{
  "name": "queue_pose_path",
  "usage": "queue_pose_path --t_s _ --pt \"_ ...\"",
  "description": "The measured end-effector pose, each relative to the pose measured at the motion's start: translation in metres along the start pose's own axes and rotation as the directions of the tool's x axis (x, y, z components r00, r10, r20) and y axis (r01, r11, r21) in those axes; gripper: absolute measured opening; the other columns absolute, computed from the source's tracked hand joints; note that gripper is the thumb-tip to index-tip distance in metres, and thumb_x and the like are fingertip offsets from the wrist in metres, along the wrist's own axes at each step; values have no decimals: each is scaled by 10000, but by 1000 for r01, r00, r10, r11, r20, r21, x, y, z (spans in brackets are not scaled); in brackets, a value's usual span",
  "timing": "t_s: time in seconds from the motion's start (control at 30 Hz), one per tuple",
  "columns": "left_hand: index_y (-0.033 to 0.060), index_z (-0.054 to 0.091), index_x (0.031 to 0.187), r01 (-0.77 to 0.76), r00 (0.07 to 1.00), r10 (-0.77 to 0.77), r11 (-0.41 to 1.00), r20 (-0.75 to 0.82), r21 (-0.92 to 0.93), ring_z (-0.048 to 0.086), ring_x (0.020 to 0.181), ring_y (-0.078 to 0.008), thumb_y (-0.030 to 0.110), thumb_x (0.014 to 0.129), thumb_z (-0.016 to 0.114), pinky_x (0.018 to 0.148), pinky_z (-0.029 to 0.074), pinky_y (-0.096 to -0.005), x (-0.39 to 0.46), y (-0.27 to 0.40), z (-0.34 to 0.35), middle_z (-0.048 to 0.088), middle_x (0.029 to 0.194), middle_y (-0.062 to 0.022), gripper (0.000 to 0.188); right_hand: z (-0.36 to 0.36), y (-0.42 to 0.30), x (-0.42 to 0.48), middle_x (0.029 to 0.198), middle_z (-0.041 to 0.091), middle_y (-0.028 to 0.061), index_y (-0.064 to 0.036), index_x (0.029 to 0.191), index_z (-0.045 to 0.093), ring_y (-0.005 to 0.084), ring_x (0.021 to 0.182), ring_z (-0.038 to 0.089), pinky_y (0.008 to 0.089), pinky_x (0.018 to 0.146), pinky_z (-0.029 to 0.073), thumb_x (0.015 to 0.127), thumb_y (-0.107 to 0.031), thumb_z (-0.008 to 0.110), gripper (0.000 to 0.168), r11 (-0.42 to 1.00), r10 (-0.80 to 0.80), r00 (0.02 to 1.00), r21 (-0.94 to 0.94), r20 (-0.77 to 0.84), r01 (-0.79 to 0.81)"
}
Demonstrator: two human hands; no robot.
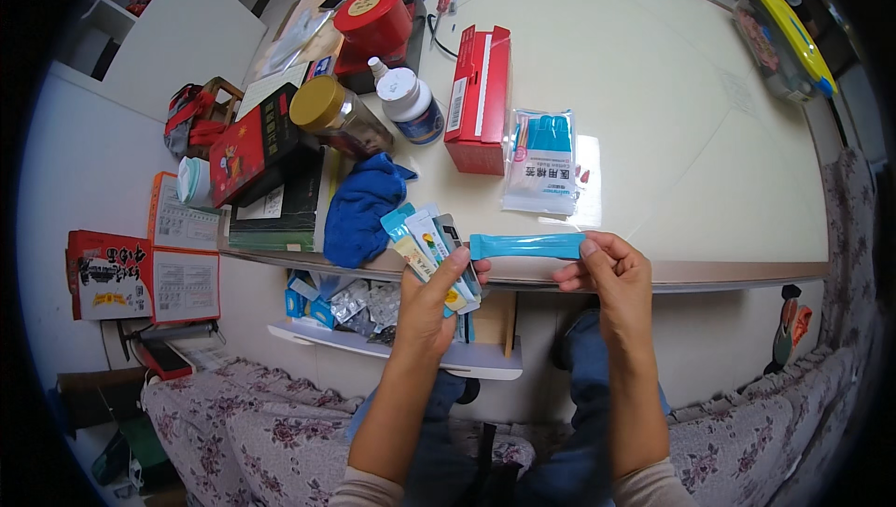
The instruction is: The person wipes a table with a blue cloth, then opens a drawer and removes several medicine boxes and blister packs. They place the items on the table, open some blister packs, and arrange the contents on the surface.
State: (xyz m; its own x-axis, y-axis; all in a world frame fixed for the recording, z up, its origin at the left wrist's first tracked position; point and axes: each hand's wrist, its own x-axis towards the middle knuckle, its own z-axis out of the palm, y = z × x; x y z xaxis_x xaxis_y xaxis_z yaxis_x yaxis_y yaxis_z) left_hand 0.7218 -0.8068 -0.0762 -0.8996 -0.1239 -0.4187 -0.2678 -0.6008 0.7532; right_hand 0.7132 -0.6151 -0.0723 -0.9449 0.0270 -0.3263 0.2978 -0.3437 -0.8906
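Note:
My left hand (435,300) grips a fanned bunch of small flat sachets (432,248), some blue, white and yellow, above the table's near edge. Between the thumb and fingers of my right hand (616,269) is one end of a slim blue stick packet (528,246); its other end lies close to the bunch, and whether they touch I cannot tell. Beyond it on the table are a clear and white bag of cotton buds (542,171) and a red cardboard box (479,101). A crumpled blue cloth (367,210) lies left of the sachets.
Below the table edge a drawer (483,366) stands open with foil packets (364,304) inside. On the left of the table are a gold-lidded jar (343,119), a white bottle (411,105), a red round tin (374,21) and a dark red box (255,150). A yellow-lidded bin (784,45) stands far right.

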Motion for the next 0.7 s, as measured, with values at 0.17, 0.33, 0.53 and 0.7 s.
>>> queue_pose_path --t_s 0.17,0.33,0.53,0.7 --pt "-14 485 1000 8 1000 -8 1000 -4 3 619 702 -174 25 782 605 602 536 -273 0 2 -1 594 839 -113 252 0 1 1 735 624 154 83 983 526 195 641 641 240 560 533 881 -97 504 208 1000 9 1000 -8 5 -9" --pt "-17 500 987 -9 1000 9 999 0 42 620 726 -176 24 752 647 638 517 -275 -1 1 -4 596 847 -104 280 1 2 1 728 621 136 59 976 531 179 617 627 242 557 525 887 -111 505 194 1000 -14 1000 -4 9 14" --pt "-19 504 971 -59 998 59 992 1 115 618 713 -171 2 736 657 633 514 -273 -3 3 -2 593 833 -96 281 -1 4 0 622 575 64 14 915 536 99 490 523 198 468 438 902 -169 496 189 997 -69 995 -28 79 71" --pt "-20 512 950 -19 1000 20 991 -7 130 615 669 -164 27 733 669 601 513 -267 -3 2 0 595 786 -90 272 -1 -1 -2 536 537 44 -17 770 516 88 438 482 195 435 401 911 -217 477 247 998 38 998 -54 43 -36"
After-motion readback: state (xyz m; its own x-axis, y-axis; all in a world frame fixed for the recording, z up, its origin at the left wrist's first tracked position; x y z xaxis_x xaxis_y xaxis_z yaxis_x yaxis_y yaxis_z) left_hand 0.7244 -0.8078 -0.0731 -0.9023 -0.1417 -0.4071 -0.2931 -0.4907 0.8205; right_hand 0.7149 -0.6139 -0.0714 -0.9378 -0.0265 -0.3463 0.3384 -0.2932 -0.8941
